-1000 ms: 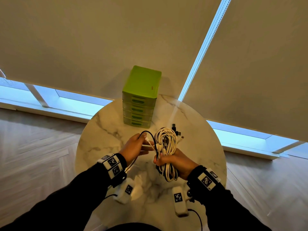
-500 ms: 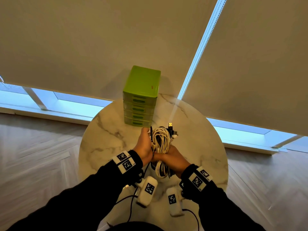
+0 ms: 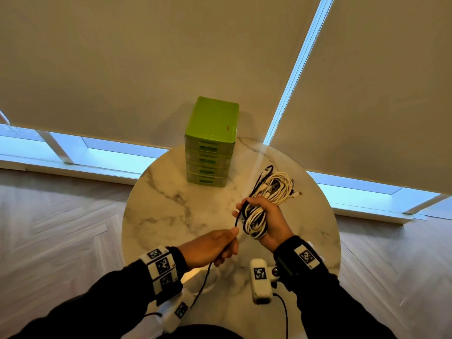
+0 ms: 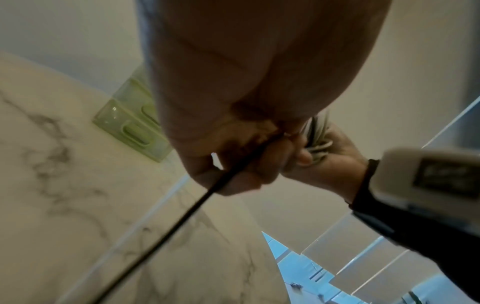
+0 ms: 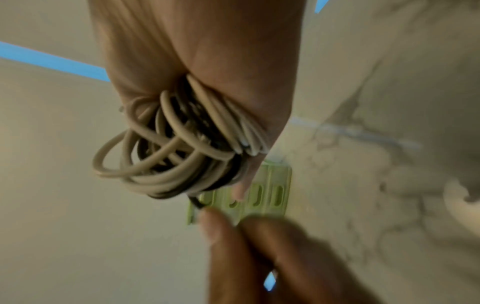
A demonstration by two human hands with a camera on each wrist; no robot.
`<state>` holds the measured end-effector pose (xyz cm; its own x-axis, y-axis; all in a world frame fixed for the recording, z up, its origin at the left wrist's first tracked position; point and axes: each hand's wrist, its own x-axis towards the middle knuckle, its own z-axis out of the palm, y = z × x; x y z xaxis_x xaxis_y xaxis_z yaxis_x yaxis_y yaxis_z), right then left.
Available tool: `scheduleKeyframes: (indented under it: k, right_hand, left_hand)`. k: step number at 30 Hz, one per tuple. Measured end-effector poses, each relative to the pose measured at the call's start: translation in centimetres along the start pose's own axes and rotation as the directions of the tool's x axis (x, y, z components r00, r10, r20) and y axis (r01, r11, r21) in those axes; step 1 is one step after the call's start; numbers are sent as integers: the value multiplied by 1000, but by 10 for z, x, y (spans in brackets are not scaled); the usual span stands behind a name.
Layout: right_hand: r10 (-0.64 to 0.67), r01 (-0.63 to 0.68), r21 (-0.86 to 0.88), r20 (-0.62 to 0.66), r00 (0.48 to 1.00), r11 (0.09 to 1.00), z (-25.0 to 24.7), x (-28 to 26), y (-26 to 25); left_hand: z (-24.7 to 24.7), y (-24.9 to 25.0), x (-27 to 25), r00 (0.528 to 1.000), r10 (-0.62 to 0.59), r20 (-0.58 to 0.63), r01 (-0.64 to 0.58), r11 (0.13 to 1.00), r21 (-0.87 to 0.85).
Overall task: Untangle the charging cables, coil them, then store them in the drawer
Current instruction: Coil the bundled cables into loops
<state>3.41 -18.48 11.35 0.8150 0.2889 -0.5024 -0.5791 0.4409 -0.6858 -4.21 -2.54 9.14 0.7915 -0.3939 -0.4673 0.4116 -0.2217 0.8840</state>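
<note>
My right hand point(image 3: 266, 216) grips a coiled bundle of white and black cables point(image 3: 271, 192) above the right side of the round marble table point(image 3: 171, 204); the same bundle point(image 5: 166, 148) fills the right wrist view. My left hand point(image 3: 212, 248) holds a loose black cable point(image 3: 236, 218) that runs from the bundle through its curled fingers and hangs down below them point(image 4: 182, 218). A green drawer unit point(image 3: 210, 148) with its drawers shut stands at the table's far edge. Several plug ends stick out at the bundle's far side.
Beige roller blinds point(image 3: 122, 57) hang behind the table over low windows. Wood floor point(image 3: 49, 228) surrounds the table. White wrist cameras point(image 3: 260, 280) hang below both wrists, with thin black leads trailing down.
The hands have parted. My left hand has drawn back toward me, pulling the black cable out from the bundle. My right hand has carried the bundle to the right.
</note>
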Motion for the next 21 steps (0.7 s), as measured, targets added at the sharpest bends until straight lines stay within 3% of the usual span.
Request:
scheduleKeyframes:
  k: [7, 11, 15, 19, 21]
  right_hand:
    - [16, -61, 220, 204, 979, 974, 24, -11, -1]
    - [122, -127, 2, 269, 955, 992, 18, -14, -15]
    - [170, -80, -318, 263, 950, 945, 4, -21, -31]
    - [168, -41, -510, 205, 964, 859, -1, -25, -28]
    - [168, -38, -573, 174, 970, 819, 0, -26, -21]
  left_hand:
    - [-11, -19, 8, 985, 125, -119, -116, 990, 78]
    - [-39, -30, 3, 952, 226, -208, -164, 947, 277]
    - [-80, -31, -8, 904, 281, -322, -104, 876, 471]
    - [-100, -21, -8, 807, 366, -463, -117, 868, 483]
    - [-94, -11, 0, 764, 357, -537, -154, 910, 385]
